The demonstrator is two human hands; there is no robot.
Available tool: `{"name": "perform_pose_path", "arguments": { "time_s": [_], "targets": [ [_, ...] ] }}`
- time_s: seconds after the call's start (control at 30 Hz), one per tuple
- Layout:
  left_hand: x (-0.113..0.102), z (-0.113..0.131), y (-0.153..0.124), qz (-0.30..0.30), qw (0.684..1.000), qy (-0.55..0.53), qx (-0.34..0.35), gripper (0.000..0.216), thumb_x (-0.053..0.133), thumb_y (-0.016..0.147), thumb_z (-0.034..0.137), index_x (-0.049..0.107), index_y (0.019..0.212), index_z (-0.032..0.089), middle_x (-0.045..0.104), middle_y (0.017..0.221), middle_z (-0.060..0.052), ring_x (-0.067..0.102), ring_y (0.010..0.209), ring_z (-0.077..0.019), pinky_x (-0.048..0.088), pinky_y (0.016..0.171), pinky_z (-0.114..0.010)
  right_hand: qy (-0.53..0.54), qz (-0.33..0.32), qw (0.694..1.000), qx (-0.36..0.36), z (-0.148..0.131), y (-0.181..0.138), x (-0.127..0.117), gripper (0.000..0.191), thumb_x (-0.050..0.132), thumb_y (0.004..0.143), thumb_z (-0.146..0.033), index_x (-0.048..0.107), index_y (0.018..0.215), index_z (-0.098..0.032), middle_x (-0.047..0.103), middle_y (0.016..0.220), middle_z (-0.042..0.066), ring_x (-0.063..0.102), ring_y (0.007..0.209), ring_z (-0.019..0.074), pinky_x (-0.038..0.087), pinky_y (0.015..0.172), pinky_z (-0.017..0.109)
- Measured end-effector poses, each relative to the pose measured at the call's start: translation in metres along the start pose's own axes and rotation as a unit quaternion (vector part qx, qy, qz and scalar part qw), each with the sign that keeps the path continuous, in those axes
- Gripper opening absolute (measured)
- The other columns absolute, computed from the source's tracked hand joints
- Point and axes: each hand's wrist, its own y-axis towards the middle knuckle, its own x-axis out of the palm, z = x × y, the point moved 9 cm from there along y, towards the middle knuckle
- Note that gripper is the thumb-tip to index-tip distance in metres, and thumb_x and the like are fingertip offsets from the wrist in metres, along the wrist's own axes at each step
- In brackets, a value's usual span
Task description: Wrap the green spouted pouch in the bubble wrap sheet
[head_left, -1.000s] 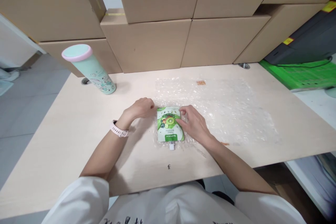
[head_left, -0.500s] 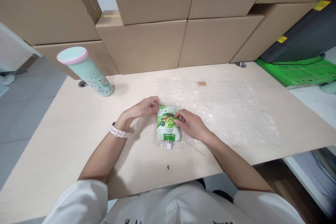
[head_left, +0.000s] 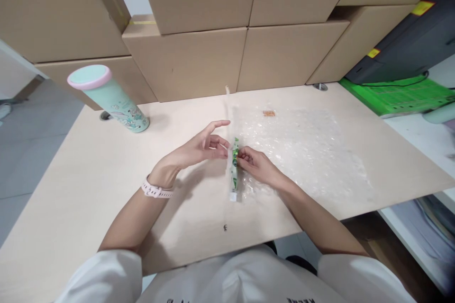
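A green and white smoothie pouch (head_left: 235, 163) with a white cap stands on its long edge, seen edge-on, its cap toward me. Bubble wrap lies along its left side and stands up there. My right hand (head_left: 259, 164) pinches the pouch from the right. My left hand (head_left: 202, 147), with a pale pink wristband, is on the other side. Its fingers are apart and curved, the tips at the raised wrap, one finger stretched out above. Flat on the table, the rest of the bubble wrap sheet (head_left: 302, 156) spreads to the right.
A mint tumbler (head_left: 115, 104) with a pink rim stands at the left. Stacked cardboard boxes (head_left: 192, 66) wall off the table's back. At the right are a green crate-like item (head_left: 398, 97) and a dark machine (head_left: 401, 42). A brown label (head_left: 269, 113) sits on the wrap.
The pouch has gone from lying flat to standing on its edge, a little further right. The wrap's left side has lifted with it. My left hand has opened and shifted right.
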Motion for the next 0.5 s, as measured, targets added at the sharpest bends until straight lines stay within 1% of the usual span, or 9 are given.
{"name": "perform_pose_path", "arguments": {
  "time_s": [0.1,0.17,0.23,0.33,0.37,0.4,0.43,0.5],
  "targets": [
    [0.018,0.01,-0.002,-0.06,0.993,0.089,0.058,0.043,0.068,0.085,0.021,0.056,0.126,0.024,0.061,0.121,-0.009,0.061,0.111,-0.0209,0.048,0.099,-0.041,0.077,0.012,0.997,0.004,0.008,0.004,0.001,0.011,0.055,0.082,-0.031,0.054,0.081,-0.02,0.055,0.07,-0.003,0.053,0.063,0.0136,0.039,0.058,0.026],
    [0.031,0.013,-0.005,-0.089,0.974,0.184,0.094,0.034,0.068,0.085,0.022,0.062,0.119,0.025,0.056,0.129,-0.009,0.055,0.121,-0.0234,0.043,0.106,-0.045,0.117,0.017,0.993,0.022,0.015,0.005,0.001,0.009,0.057,0.075,-0.026,0.05,0.072,-0.02,0.049,0.064,-0.005,0.049,0.059,0.0124,0.038,0.055,0.025],
    [0.045,0.011,-0.007,-0.102,0.948,0.275,0.121,0.043,0.071,0.084,0.024,0.06,0.125,0.027,0.05,0.138,-0.01,0.047,0.131,-0.0257,0.038,0.111,-0.047,0.144,0.019,0.988,0.049,0.023,0.005,0.0,0.014,0.06,0.068,-0.025,0.048,0.065,-0.02,0.046,0.06,-0.005,0.046,0.057,0.0116,0.037,0.053,0.024],
    [0.072,-0.003,-0.008,-0.11,0.906,0.379,0.15,0.065,0.074,0.082,0.027,0.048,0.141,0.03,0.035,0.153,-0.013,0.034,0.141,-0.0299,0.037,0.111,-0.048,0.163,0.014,0.984,0.064,0.03,0.004,-0.005,0.017,0.065,0.064,-0.028,0.051,0.061,-0.019,0.051,0.06,-0.004,0.049,0.06,0.0127,0.039,0.055,0.025],
    [0.081,-0.008,-0.007,-0.107,0.89,0.413,0.162,0.067,0.073,0.083,0.028,0.045,0.144,0.029,0.033,0.155,-0.014,0.034,0.141,-0.0314,0.038,0.11,-0.05,0.166,0.012,0.984,0.068,0.031,0.003,-0.008,0.017,0.065,0.065,-0.028,0.052,0.061,-0.019,0.053,0.061,-0.003,0.05,0.06,0.0132,0.04,0.056,0.025],
    [0.088,-0.012,-0.006,-0.088,0.873,0.447,0.175,0.066,0.071,0.085,0.028,0.043,0.145,0.028,0.034,0.154,-0.015,0.035,0.14,-0.0328,0.038,0.109,-0.052,0.164,0.009,0.984,0.074,0.031,0.002,-0.012,0.016,0.065,0.065,-0.029,0.053,0.061,-0.018,0.055,0.061,-0.002,0.051,0.061,0.0135,0.04,0.056,0.025],
    [0.093,-0.017,-0.004,-0.069,0.858,0.477,0.178,0.065,0.068,0.087,0.027,0.041,0.146,0.027,0.032,0.156,-0.017,0.034,0.14,-0.0342,0.038,0.108,-0.054,0.157,0.004,0.984,0.081,0.032,0.0,-0.016,0.015,0.064,0.066,-0.028,0.055,0.061,-0.018,0.056,0.061,-0.002,0.051,0.06,0.0135,0.041,0.056,0.025],
    [0.102,-0.026,-0.001,-0.054,0.83,0.522,0.187,0.066,0.064,0.089,0.029,0.036,0.148,0.024,0.03,0.157,-0.019,0.034,0.14,-0.0361,0.038,0.105,-0.054,0.124,-0.01,0.989,0.085,0.03,-0.002,-0.024,0.012,0.063,0.067,-0.026,0.058,0.062,-0.017,0.058,0.062,-0.002,0.053,0.06,0.014,0.041,0.056,0.025]
  ]
}}
